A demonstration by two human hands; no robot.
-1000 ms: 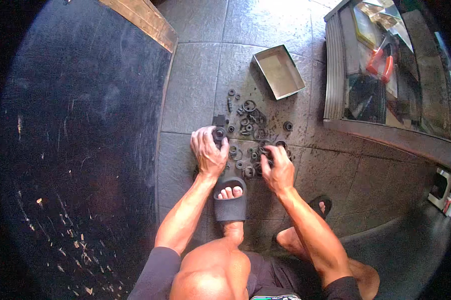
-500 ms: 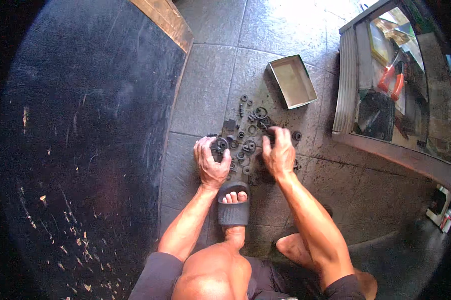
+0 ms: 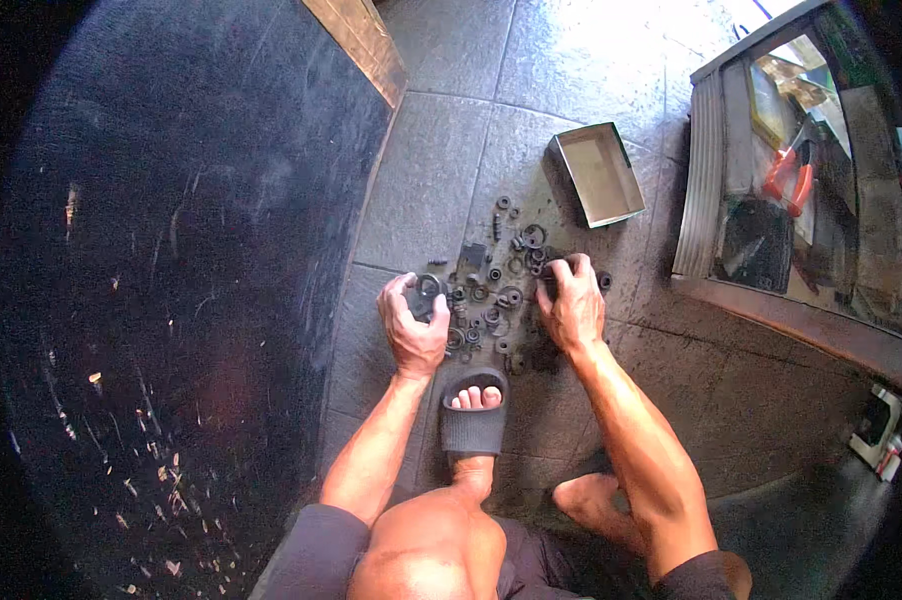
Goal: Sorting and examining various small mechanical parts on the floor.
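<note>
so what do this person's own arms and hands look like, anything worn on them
The left hand and right hand are ungloved, with nothing visible on the wrists. The left sleeve and right sleeve are short and dark, with no markings visible.

Rings (image 3: pixel 511 297) and other parts (image 3: pixel 472 257) lie on the floor (image 3: pixel 426 160), mostly between our left hand (image 3: pixel 412 332) and our right hand (image 3: pixel 575 305). Our sandal (image 3: pixel 473 430) is before them, a box (image 3: pixel 599 180) behind them to the right. We have a board (image 3: pixel 201 250) on our left. On our right is a cabinet (image 3: pixel 706 170) with pliers (image 3: pixel 800 190) in or on it; we cannot tell which.
</note>
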